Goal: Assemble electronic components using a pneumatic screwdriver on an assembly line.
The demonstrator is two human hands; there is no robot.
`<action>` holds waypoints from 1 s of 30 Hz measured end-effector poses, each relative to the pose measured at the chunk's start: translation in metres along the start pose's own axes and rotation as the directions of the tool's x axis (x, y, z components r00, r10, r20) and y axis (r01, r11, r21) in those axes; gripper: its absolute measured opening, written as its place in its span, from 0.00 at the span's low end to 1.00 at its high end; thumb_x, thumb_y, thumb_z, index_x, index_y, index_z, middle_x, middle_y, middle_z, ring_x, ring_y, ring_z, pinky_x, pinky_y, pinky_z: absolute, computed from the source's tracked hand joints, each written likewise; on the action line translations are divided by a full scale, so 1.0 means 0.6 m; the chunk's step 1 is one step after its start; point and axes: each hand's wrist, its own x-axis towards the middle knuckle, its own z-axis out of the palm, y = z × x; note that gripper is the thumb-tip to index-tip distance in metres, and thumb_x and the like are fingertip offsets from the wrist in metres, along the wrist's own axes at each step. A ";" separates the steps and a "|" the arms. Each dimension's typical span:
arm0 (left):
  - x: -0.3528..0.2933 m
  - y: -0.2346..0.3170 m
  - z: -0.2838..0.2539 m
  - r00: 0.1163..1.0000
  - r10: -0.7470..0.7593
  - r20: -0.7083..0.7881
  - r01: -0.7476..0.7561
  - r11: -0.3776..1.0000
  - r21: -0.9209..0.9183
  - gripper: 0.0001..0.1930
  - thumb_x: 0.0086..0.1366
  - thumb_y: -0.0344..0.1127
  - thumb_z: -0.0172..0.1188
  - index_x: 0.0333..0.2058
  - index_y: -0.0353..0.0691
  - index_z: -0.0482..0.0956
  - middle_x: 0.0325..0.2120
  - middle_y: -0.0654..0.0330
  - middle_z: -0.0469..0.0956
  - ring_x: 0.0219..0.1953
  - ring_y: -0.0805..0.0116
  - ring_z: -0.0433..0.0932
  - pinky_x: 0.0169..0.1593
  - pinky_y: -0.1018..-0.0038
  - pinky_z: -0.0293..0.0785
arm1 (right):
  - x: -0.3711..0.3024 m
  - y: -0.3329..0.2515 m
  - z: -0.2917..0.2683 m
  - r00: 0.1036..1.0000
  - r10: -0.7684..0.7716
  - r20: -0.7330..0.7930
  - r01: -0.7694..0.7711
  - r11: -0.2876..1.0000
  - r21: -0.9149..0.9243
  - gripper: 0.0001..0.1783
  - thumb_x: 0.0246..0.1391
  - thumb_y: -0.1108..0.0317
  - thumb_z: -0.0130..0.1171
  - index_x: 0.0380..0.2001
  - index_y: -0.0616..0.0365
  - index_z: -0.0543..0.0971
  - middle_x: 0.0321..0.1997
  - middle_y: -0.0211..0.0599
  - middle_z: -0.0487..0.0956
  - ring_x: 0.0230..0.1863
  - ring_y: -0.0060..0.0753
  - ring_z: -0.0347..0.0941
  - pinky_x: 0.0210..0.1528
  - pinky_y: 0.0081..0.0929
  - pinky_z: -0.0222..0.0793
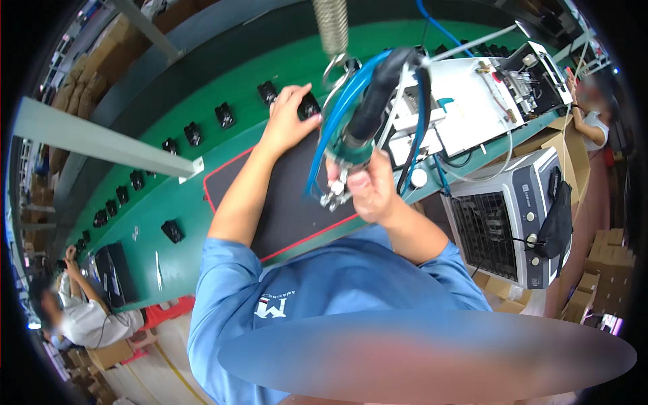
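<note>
My right hand (372,189) is wrapped round a green-bodied power screwdriver (351,152) with a silver metal nose. A thick black sleeve and blue hoses run from its top. The nose points down over a black mat (287,199) with a red border. Farther off, my left hand (289,120) reaches to the edge of the green conveyor belt. Its thumb and forefinger are on either side of a small black part (309,105), closed on it as far as I can see. Other black parts (224,115) stand in a row along the belt.
A coil spring (331,27) hangs above the screwdriver. On the right are a white machine (466,101) with cables and a grey air cooler (506,223). A slanting metal post (108,138) crosses on the left. People sit at both far ends (94,317).
</note>
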 end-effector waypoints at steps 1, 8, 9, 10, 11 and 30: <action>-0.050 0.039 -0.028 0.997 -0.055 0.047 0.059 0.995 -0.084 0.39 0.54 0.43 0.74 0.65 0.44 0.72 0.57 0.53 0.72 0.62 0.52 0.71 0.62 0.54 0.63 | 0.004 0.002 -0.002 1.000 0.013 0.024 -0.013 1.000 -0.013 0.35 0.64 0.43 0.57 0.54 0.68 0.72 0.31 0.38 0.80 0.31 0.30 0.79 0.37 0.26 0.74; -0.289 0.121 -0.055 0.953 -0.303 -0.012 0.303 0.951 0.061 0.41 0.49 0.46 0.80 0.62 0.43 0.73 0.55 0.56 0.73 0.58 0.54 0.70 0.59 0.60 0.60 | 0.095 0.015 0.091 0.993 -0.114 0.028 0.105 0.970 0.219 0.34 0.69 0.39 0.51 0.54 0.64 0.72 0.29 0.33 0.78 0.29 0.23 0.74 0.31 0.23 0.70; -0.302 0.117 -0.046 0.956 -0.289 -0.045 0.290 0.957 0.024 0.42 0.48 0.48 0.81 0.61 0.43 0.73 0.54 0.57 0.74 0.57 0.54 0.71 0.59 0.60 0.61 | 0.099 0.006 0.109 0.995 -0.093 0.027 0.083 0.963 0.258 0.34 0.69 0.38 0.50 0.53 0.63 0.72 0.29 0.33 0.77 0.29 0.22 0.74 0.31 0.22 0.70; -0.305 0.114 -0.043 0.959 -0.276 -0.061 0.278 0.960 0.035 0.42 0.47 0.48 0.81 0.60 0.43 0.74 0.54 0.57 0.75 0.57 0.54 0.71 0.59 0.60 0.61 | 0.110 -0.004 0.120 0.993 -0.106 0.054 0.097 0.986 0.138 0.47 0.64 0.23 0.39 0.49 0.65 0.73 0.31 0.38 0.78 0.29 0.26 0.76 0.31 0.25 0.75; -0.307 0.111 -0.040 0.963 -0.259 -0.075 0.263 0.964 0.047 0.43 0.46 0.49 0.82 0.60 0.43 0.75 0.53 0.57 0.76 0.56 0.54 0.72 0.59 0.60 0.62 | 0.107 0.004 0.124 0.994 -0.094 0.057 0.080 0.974 0.212 0.48 0.63 0.21 0.36 0.45 0.64 0.74 0.31 0.38 0.79 0.29 0.26 0.77 0.31 0.25 0.75; -0.309 0.117 -0.037 0.972 -0.198 -0.123 0.201 0.980 0.012 0.38 0.43 0.44 0.82 0.55 0.46 0.78 0.53 0.63 0.78 0.52 0.57 0.74 0.58 0.61 0.62 | 0.016 0.099 0.130 0.997 -0.032 -0.067 0.055 0.924 0.378 0.14 0.75 0.57 0.40 0.42 0.58 0.64 0.37 0.46 0.75 0.34 0.34 0.73 0.40 0.30 0.71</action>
